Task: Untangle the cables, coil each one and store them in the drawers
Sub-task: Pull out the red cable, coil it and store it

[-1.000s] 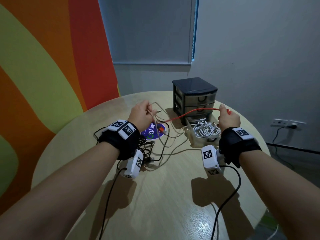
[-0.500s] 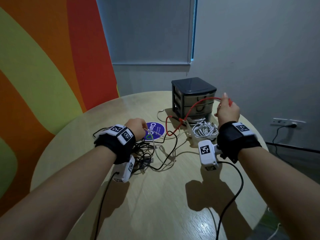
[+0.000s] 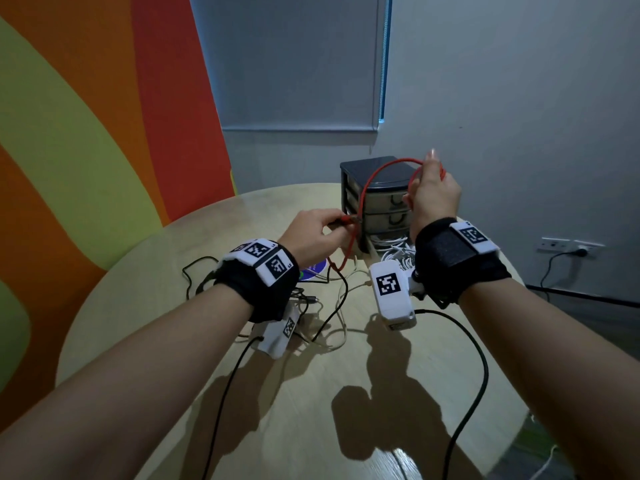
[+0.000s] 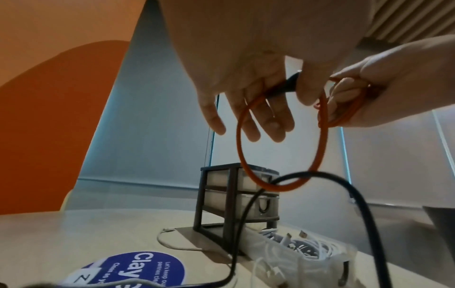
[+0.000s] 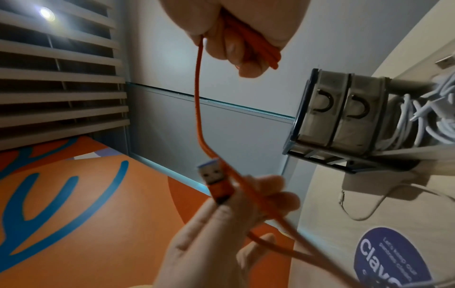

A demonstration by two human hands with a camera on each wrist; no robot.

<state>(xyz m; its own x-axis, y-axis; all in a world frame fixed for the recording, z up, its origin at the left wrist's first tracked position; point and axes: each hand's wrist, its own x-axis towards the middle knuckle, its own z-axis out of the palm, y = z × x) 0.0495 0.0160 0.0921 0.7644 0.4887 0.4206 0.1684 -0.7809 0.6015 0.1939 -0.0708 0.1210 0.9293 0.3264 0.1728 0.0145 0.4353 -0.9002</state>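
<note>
over round table (image 3: pixel 180 271), orange cable (image 3: pixel 367 181) arcs from left hand (image 3: pixel 311 233) up to right hand (image 3: pixel 434 195).

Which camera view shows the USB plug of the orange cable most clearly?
The right wrist view: the USB plug sits near the middle, its metal opening facing the camera, held by the left hand. In the head view it is only a small tip beside the left fingers. In the left wrist view the plug cannot be made out.

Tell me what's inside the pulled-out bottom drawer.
The bottom drawer holds a heap of coiled white cables, one with a USB plug showing. The right wrist hides much of it in the head view, and what lies beneath the heap is covered.
</note>
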